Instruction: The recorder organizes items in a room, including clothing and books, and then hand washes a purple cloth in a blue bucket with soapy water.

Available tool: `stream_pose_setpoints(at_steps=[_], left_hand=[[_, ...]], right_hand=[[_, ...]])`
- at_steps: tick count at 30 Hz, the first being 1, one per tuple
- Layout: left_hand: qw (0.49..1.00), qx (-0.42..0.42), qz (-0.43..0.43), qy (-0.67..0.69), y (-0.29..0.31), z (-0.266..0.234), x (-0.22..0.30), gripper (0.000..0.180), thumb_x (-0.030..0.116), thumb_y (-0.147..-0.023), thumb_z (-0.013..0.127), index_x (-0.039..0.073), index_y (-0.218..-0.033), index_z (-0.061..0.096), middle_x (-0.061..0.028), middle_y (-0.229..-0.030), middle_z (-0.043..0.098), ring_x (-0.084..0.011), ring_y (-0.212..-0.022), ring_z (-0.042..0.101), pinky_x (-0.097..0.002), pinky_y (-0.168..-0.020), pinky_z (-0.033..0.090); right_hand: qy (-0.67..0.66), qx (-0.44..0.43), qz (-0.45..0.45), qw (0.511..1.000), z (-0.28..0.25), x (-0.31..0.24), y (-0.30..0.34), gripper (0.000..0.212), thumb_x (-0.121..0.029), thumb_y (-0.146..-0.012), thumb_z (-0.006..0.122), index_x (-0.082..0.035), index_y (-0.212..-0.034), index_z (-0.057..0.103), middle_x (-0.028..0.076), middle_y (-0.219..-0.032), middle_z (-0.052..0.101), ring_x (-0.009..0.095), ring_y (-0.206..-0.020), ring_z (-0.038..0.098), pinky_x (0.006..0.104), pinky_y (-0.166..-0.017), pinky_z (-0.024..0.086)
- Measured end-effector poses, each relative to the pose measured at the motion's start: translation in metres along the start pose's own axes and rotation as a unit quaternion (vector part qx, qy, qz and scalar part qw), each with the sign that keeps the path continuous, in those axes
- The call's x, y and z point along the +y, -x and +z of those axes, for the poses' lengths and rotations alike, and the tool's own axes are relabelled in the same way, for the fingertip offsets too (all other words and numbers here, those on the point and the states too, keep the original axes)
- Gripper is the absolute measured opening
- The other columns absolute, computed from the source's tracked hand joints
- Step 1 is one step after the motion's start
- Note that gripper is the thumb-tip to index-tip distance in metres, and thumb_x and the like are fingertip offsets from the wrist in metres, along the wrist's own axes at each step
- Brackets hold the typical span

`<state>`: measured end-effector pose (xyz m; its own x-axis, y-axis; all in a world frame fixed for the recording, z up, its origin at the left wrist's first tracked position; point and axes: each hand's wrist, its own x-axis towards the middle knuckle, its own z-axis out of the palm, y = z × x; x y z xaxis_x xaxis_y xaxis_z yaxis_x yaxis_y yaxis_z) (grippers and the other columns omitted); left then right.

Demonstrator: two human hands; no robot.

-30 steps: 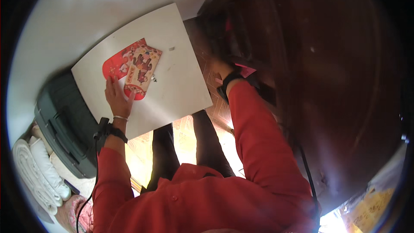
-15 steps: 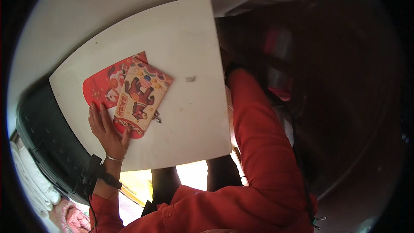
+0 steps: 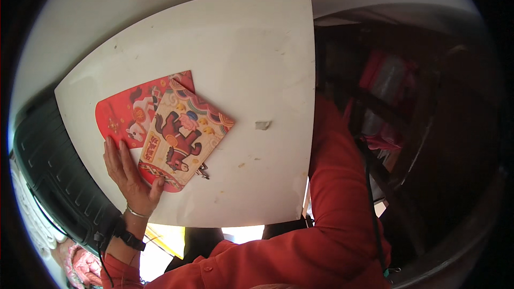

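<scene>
My left hand (image 3: pixel 130 174) lies open, its fingers stretched out on the lower left edge of two overlapping paper envelopes. Underneath is a red envelope (image 3: pixel 126 107) with a white horse printed on it. Across it lies a beige envelope (image 3: pixel 182 128) showing a brown horse and a patterned border. From under the beige one's right edge peeks a small metal piece (image 3: pixel 203 171), perhaps a clasp. My right arm (image 3: pixel 337 166) reaches down past the table's right edge, so the right hand is hidden.
The white table (image 3: pixel 251 64) carries a small grey scrap (image 3: pixel 263 125) and a few stains. A dark green suitcase (image 3: pixel 64 166) stands against its left side. To the right, in dark shelving, sits a pink package with a clear front (image 3: pixel 380 96).
The view has shifted, so the table sits farther right and lower in the picture. My left hand keeps its place on the envelopes; the right hand and wrist have gone out of sight beside the table.
</scene>
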<state>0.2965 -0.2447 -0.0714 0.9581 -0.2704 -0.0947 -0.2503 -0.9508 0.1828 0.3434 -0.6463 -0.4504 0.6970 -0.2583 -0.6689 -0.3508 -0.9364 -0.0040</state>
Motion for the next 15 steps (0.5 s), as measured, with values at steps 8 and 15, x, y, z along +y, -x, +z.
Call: stream_pose_setpoints(at_steps=[8, 15], left_hand=[[1.0, 0.008, -0.003, 0.01, 0.005, -0.002, -0.004, 0.08, 0.053, -0.071, 0.049, 0.004, -0.13, 0.023, -0.0199, -0.134, 0.016, -0.037, -0.123, 0.017, -0.0474, -0.097, 0.015], [0.999, 0.017, 0.008, 0.035, -0.001, -0.007, 0.003, 0.081, 0.044, -0.067, 0.058, 0.006, -0.13, 0.023, -0.0192, -0.135, 0.015, -0.0338, -0.124, 0.016, -0.0482, -0.099, 0.011]], right_hand=[[-0.164, 0.256, -0.108, 0.946, -0.016, -0.014, 0.073, 0.027, -0.021, -0.085, 0.039, -0.001, -0.092, 0.056, 0.016, -0.077, 0.056, 0.025, -0.068, 0.054, 0.038, -0.062, 0.043], [-0.098, -0.091, -0.177, 0.975, -0.038, 0.03, 0.088, 0.016, -0.014, -0.069, 0.05, -0.007, -0.078, 0.063, 0.013, -0.088, 0.059, 0.028, -0.084, 0.055, 0.0361, -0.076, 0.044]])
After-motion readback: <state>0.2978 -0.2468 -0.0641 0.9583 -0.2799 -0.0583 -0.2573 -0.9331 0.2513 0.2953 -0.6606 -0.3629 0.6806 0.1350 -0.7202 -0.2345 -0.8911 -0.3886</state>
